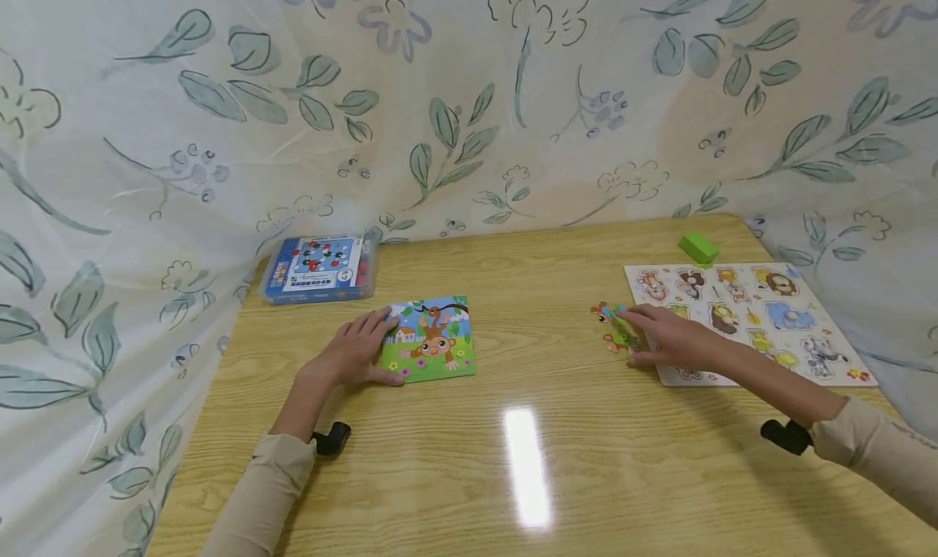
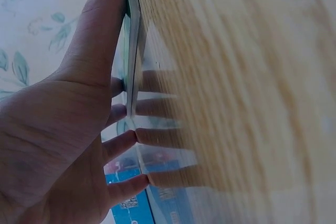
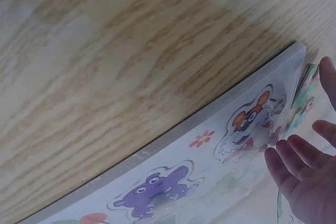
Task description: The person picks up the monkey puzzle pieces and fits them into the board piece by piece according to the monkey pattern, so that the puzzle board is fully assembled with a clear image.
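A square picture puzzle (image 1: 428, 341) with a hanging monkey lies on the wooden table at centre-left. My left hand (image 1: 355, 353) rests at its left side, fingers spread. In the left wrist view the thumb lies along the edge of the board (image 2: 135, 45), and the other fingertips touch the tabletop. My right hand (image 1: 670, 337) pinches a small, thin, brightly printed piece (image 1: 615, 333) between thumb and fingers, over the left edge of the white animal puzzle board (image 1: 747, 378). The hand partly hides this piece, so its exact kind is unclear.
At the back left stands a clear plastic case (image 1: 322, 268) with a blue molecule-model label. A green block (image 1: 699, 247) lies behind the animal board. Floral cloth (image 1: 469, 133) hangs at the back and sides of the table (image 1: 440, 467).
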`<state>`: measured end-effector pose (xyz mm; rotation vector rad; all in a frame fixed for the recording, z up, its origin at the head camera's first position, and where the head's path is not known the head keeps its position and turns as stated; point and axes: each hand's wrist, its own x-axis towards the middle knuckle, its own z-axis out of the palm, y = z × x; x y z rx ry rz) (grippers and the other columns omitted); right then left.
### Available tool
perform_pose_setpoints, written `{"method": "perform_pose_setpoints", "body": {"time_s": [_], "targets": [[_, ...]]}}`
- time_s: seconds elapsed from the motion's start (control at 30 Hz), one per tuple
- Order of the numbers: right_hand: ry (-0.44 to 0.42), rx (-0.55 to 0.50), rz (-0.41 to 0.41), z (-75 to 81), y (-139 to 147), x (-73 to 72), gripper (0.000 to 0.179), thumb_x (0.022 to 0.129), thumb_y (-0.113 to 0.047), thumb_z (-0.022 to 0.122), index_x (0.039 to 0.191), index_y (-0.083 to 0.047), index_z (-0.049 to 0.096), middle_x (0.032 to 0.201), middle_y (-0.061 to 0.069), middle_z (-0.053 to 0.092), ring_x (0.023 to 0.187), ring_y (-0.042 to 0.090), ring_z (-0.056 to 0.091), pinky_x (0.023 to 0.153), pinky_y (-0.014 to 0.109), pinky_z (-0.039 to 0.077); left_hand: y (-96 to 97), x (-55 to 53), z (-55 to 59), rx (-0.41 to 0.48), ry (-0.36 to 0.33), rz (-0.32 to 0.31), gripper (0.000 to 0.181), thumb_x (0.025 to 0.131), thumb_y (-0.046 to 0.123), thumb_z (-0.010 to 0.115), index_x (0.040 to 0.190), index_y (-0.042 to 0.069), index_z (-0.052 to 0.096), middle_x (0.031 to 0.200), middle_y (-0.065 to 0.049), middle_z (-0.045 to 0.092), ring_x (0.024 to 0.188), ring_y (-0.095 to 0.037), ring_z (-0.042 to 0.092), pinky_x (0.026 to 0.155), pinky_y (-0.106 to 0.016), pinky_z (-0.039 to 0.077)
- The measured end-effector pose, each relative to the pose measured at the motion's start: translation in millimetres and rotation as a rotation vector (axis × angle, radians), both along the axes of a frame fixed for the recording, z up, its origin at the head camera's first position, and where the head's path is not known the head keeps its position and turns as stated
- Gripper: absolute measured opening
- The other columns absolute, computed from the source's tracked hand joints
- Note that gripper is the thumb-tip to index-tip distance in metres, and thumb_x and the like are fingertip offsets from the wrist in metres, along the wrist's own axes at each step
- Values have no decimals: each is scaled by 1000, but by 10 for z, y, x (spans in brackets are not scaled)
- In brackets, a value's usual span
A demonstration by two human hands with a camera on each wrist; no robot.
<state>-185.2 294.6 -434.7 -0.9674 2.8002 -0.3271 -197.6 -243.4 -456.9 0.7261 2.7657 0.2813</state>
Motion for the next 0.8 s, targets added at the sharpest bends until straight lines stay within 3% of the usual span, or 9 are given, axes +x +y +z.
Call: {"method": "perform_pose_setpoints", "body": {"time_s": [0.4, 0.6, 0.8], "targets": [[29, -13, 22, -18, -15, 26, 70, 83, -31, 76, 139, 2, 49, 127, 20, 56, 104, 31, 59, 75, 41, 51, -4, 9, -1, 8, 15, -3, 109, 73, 65, 73, 153, 7, 28, 161, -17, 20, 143, -43, 27, 109, -65, 29], [19, -67, 87, -89, -41, 30, 58, 82, -23, 78, 131, 1, 57, 119, 14, 56, 92, 18, 57, 69, 31, 47, -7, 6, -15, 2, 22, -6, 109, 73, 66, 72, 154, 7, 27, 161, -17, 19, 144, -43, 26, 108, -65, 29], [13, -51, 125, -106, -47, 14, 50, 80, -18, 79, 124, 1, 63, 113, 11, 58, 91, 18, 57, 70, 30, 49, 5, 9, -7, -3, 15, -2, 110, 73, 67, 71, 154, 8, 26, 161, -17, 19, 144, -43, 25, 109, -66, 29]]}}
